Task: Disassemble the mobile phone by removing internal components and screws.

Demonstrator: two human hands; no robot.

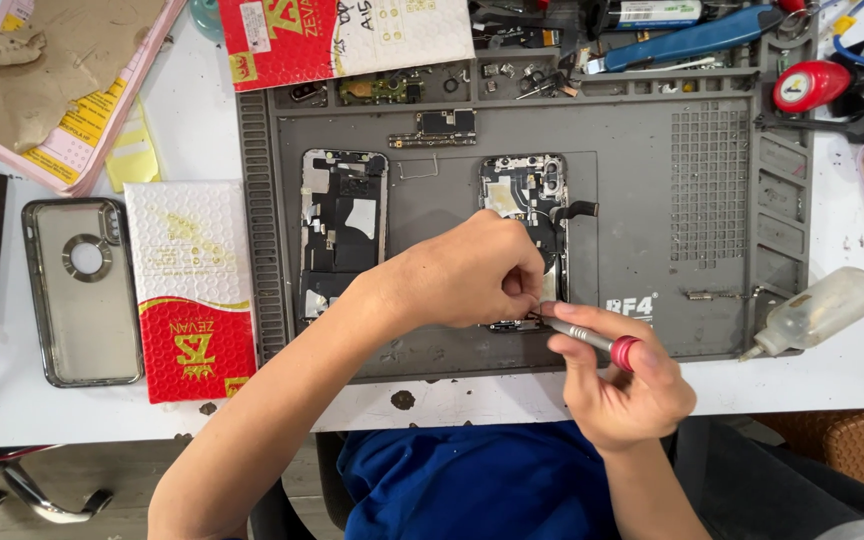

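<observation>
On the grey mat [642, 230], the left hand [472, 272] pinched, seemingly, the opened phone [527, 215] while the right hand [617, 385] gripped a red-capped screwdriver [592, 338].

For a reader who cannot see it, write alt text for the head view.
A person's right hand aims a red-capped precision screwdriver at the lower end of an opened phone on a grey repair mat, while the left hand pinches beside the tip. A second opened phone lies to the left on the mat.
</observation>
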